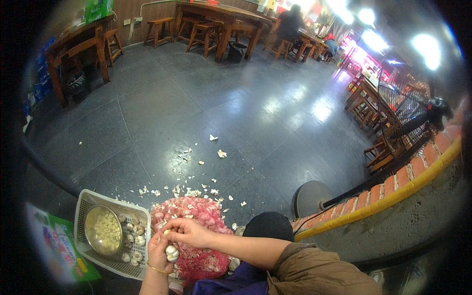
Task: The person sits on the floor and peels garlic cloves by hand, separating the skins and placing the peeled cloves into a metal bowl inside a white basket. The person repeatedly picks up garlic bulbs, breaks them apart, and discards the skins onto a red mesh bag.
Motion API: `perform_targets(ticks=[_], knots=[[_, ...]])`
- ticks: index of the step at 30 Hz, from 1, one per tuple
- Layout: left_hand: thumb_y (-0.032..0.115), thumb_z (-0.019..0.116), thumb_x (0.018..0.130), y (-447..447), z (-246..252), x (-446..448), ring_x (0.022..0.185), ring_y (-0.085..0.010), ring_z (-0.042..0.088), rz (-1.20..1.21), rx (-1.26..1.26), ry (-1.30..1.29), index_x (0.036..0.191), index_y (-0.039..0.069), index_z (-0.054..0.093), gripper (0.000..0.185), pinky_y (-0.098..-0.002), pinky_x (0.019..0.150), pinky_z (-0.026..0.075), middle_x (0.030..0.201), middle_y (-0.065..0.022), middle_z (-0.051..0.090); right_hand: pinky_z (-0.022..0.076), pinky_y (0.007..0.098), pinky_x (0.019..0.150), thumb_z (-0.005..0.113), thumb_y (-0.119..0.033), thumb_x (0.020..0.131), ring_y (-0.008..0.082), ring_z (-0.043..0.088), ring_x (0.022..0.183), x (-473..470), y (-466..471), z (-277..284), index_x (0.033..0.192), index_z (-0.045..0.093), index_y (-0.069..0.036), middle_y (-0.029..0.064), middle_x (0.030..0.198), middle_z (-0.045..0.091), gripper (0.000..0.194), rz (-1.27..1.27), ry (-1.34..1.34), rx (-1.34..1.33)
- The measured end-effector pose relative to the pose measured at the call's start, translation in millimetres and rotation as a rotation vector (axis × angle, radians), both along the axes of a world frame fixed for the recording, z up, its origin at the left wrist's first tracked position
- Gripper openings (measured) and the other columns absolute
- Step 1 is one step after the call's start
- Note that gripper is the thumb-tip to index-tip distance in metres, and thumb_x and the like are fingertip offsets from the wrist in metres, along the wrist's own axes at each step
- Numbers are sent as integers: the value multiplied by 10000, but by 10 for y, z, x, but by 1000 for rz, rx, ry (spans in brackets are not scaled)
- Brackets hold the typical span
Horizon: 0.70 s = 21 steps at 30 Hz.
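Observation:
My left hand [159,251], with a bangle at its wrist, holds a garlic bulb [172,253] low in its fingers. The fingertips of my right hand [186,232] meet those of the left around a pale garlic clove [167,232]. Under both hands lies a red mesh sack of garlic [201,261], with loose skins on top. Left of it stands a light plastic basket [85,195] containing a round metal bowl [87,236] of peeled garlic cloves [105,230]. Several whole garlic bulbs [139,240] rest in the basket beside the bowl.
Garlic skins [193,192] litter the dark tiled floor [162,99]. A fan's round base [313,197] stands near a brick edge [374,193] at right. A green printed package [73,254] lies left of the basket. Wooden tables [236,16] and stools [202,33] stand farther off; a person [290,24] sits there.

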<state>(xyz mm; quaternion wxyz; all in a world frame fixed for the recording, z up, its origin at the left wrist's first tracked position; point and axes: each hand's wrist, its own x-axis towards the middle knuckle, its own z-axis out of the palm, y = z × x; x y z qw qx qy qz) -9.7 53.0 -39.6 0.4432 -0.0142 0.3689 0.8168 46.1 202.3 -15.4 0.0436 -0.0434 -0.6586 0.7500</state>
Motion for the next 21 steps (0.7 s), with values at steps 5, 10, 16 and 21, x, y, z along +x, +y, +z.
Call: perform_targets(ticks=[5,10,16,21], knots=[[287,551,959,-42,57,12,603,-136,611,-177,-48,-130,1044,27,571,274,-237,519,506,749,-50,624,471,251,582,557,-106,943,85,570,671,62,37,50,910,553,-2,29,754,594,109,100,-64,136],[313,528,970,-33,120,37,603,-135,607,-263,10,-96,1091,25,556,314,-237,517,502,770,-50,625,431,247,519,543,-129,954,70,519,592,129,-6,71,832,498,-26,14,709,548,166,-2,96,173],[330,506,983,101,95,82,748,-121,605,-204,19,48,1167,28,527,355,-252,643,500,925,-47,616,369,225,462,539,-208,976,51,472,543,68,-83,-153,825,484,-36,-12,674,489,236,-104,135,62],[327,495,987,105,93,184,768,-122,603,-166,-4,125,1183,32,514,355,-253,663,499,951,-54,616,361,235,464,521,-210,975,48,446,547,117,-70,-122,791,466,-46,-17,648,471,253,-124,43,25]])
